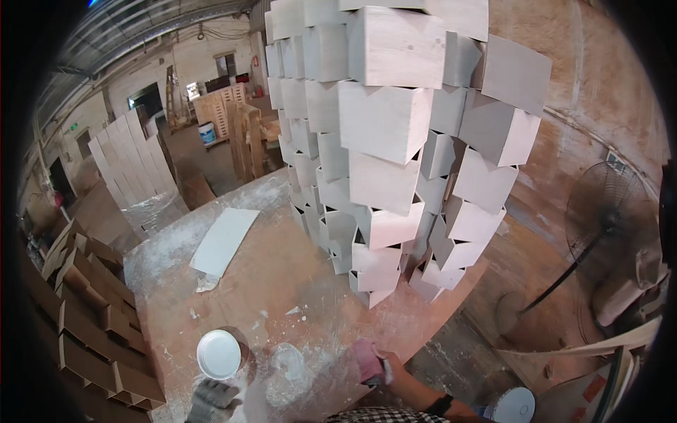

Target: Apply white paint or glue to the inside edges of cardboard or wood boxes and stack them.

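Observation:
My left hand (211,400), in a grey glove, is low at the lower edge, just below a round white tub (218,354). Its fingers look stretched out, with nothing seen in them. To the right, my right hand (389,368) closes round a pink, cloth-like thing (367,358) over the dusty tabletop. A dark edge shows beneath that pink thing; its exact kind is unclear. Between my hands lies a whitish round patch or lid (287,362). Beyond them rise tall stacks of pale, box-like wooden pieces (384,113), set at staggered angles.
A white board (224,242) lies on the worn table (261,296). Brown box-like pieces (92,317) are piled at left. A standing fan (608,211) and a white-lidded bucket (515,405) are at right. Leaning pale boards (134,158) stand farther back.

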Action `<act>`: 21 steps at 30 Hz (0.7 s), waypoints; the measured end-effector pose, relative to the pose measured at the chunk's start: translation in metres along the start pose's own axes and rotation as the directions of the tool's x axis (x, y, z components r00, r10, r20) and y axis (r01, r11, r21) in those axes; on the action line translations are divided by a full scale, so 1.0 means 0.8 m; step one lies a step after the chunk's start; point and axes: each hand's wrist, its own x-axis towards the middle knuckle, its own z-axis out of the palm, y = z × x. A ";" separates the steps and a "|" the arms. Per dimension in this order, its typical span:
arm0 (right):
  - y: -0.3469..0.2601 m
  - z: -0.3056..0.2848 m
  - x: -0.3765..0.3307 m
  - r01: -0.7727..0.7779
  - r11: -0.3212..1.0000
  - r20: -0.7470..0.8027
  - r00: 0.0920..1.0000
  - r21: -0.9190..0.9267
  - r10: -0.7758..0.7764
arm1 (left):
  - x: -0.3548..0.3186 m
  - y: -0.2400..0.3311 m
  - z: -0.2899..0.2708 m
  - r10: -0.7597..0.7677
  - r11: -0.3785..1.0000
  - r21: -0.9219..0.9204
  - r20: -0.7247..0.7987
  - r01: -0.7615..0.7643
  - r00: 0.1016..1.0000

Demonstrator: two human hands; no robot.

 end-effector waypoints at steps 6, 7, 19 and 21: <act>0.104 0.079 0.051 -0.145 0.971 -0.082 0.988 -0.191 0.132 | -0.257 -0.076 0.098 -0.559 0.829 0.024 -0.024 0.559 0.829; 0.122 0.090 0.057 -0.174 0.952 -0.070 0.984 -0.251 0.161 | -0.292 -0.086 0.114 -0.587 0.807 -0.002 -0.096 0.590 0.804; 0.255 0.144 0.098 -0.278 0.884 -0.001 0.954 -0.375 0.300 | -0.380 -0.169 0.025 -0.792 0.483 -0.213 -0.519 0.849 0.321; 0.258 0.137 0.106 -0.281 0.865 -0.005 0.952 -0.417 0.307 | -0.383 -0.181 0.004 -0.741 0.513 -0.248 -0.612 0.822 0.277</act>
